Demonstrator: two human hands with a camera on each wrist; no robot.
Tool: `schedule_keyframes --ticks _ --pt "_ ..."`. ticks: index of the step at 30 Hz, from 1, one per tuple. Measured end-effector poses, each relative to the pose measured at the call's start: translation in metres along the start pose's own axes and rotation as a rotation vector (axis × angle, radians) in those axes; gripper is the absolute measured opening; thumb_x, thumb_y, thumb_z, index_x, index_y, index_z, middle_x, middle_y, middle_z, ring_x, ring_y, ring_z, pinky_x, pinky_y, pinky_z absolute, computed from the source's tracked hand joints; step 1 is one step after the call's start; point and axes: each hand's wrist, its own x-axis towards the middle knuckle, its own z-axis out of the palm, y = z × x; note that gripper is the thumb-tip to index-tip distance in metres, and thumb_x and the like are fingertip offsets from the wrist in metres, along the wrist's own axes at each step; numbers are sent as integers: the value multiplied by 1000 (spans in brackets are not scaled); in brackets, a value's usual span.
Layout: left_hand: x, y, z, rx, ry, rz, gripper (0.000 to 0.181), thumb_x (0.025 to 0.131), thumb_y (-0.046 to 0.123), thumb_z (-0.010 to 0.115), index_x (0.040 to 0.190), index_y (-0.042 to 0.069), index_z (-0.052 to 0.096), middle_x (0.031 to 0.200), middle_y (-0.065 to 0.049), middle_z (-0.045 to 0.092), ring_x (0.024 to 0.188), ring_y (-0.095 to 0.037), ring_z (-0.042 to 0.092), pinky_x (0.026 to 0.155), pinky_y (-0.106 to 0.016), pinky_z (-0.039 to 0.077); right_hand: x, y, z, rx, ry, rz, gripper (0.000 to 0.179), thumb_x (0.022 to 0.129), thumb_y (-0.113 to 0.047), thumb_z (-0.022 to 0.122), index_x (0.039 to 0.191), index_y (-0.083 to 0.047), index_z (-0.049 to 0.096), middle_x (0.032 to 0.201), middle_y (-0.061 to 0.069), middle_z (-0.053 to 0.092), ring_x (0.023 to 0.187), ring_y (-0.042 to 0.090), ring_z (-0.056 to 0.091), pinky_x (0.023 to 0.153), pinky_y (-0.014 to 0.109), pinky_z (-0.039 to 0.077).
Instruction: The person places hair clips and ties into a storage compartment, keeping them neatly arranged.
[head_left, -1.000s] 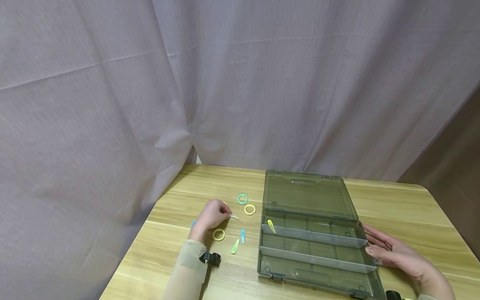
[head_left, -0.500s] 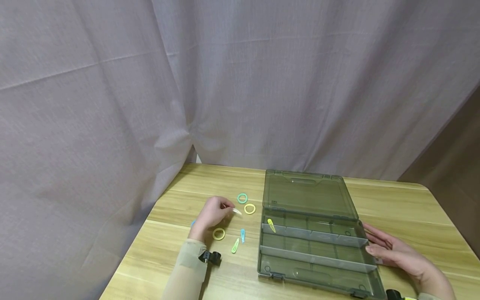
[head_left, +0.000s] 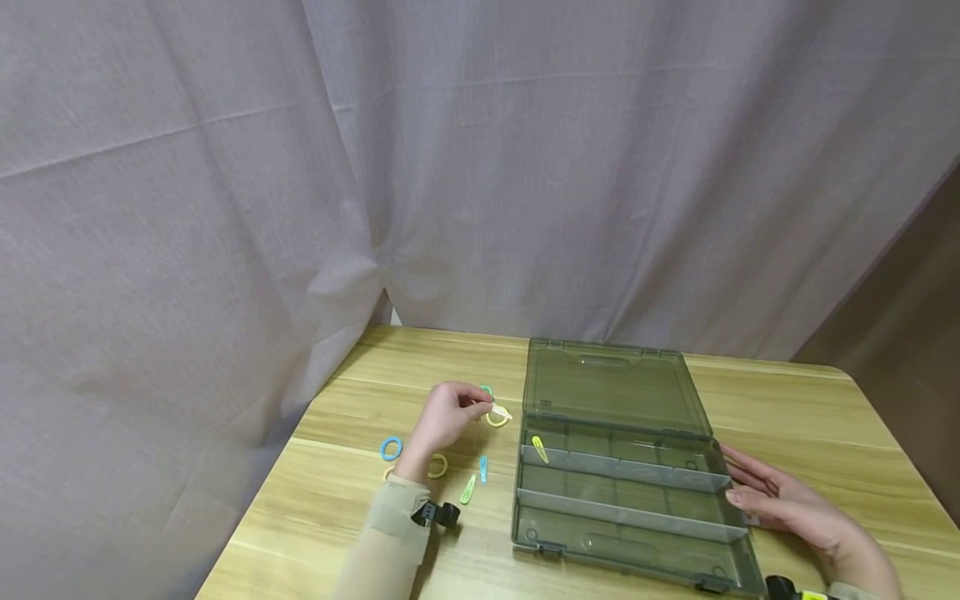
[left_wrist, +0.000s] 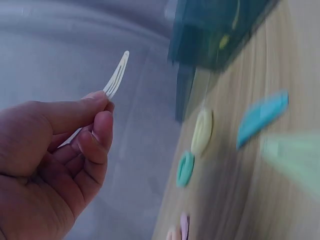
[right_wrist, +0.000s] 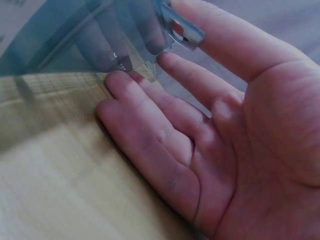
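White clip in left hand
Its fingers clamp the clip; right hand, fingers apart, touches the box's right side.

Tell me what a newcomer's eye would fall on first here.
Probably the big see-through green case, open right of centre on the wooden table, with a yellow clip at its left end. Then the left grip, pinching a white hair clip, large in the left wrist view. Left of the case, a blue ring and a light-green clip add bright spots.
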Motion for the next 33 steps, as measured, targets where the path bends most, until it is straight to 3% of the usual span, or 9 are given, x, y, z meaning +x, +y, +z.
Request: schedule_keyframes --ticks 5,11,14,16,19,23,24,26,33 --pt "6 13 23 -5 -42 44 7 96 9 81 100 5 84 85 3 75 68 -7 58 61 -22 48 -1 -1 2 16 0 -5 78 112 -15 52 170 0 2 141 -41 40 127 -17 45 97 24 52" --pt "9 29 50 -19 -80 37 5 95 8 81 98 6 85 84 4 75 67 -3 60 60 -21 50 -2 -4 5 28 1 -24 78 111 -13 52 169 2 2 143 -39 42 128 -17 44 98 23 52" --pt "11 35 62 -30 -120 34 6 93 4 82 97 1 83 85 -1 78 66 -1 63 61 -19 54 -1 -4 5 12 0 -16 78 112 -15 52 169 1 3 167 -10 35 126 -15 47 97 26 53" --pt "12 38 69 -11 -148 42 6 91 2 83 96 -2 83 87 -3 79 69 0 65 64 -19 56 1 -4 5 1 -5 -5 77 112 -16 52 170 -1 3 174 15 19 124 -15 48 96 29 54" --pt "11 41 76 20 -185 31 4 89 -1 84 93 -1 83 85 -3 79 67 -1 65 62 -18 55 2 -3 5 -7 -16 4 77 112 -17 51 171 -4 4 175 25 8 122 -16 48 94 32 55" --pt "9 42 79 43 -211 15 5 87 -3 84 90 1 83 80 -1 78 61 -1 63 58 -19 54 1 -3 5 15 -28 17 76 112 -17 52 172 -10 5 158 -25 40 121 -17 48 94 31 54" --pt "8 41 78 47 -216 16 5 88 -3 84 90 2 83 79 -1 78 61 -2 63 58 -19 54 1 -4 5 18 -31 22 76 112 -17 52 172 -11 5 158 -26 40 121 -17 48 93 31 54" --pt "9 40 78 69 -222 24 5 88 -1 84 89 3 83 79 0 78 60 0 62 59 -18 54 0 -4 5 36 -35 15 76 112 -16 52 173 -12 6 137 -45 41 122 -17 48 94 29 54" --pt "11 40 78 141 -255 40 4 88 4 87 86 6 84 77 4 78 58 -1 63 56 -18 52 -3 -5 6 33 -23 14 76 112 -16 54 173 -13 8 135 -44 42 122 -16 49 94 28 53"
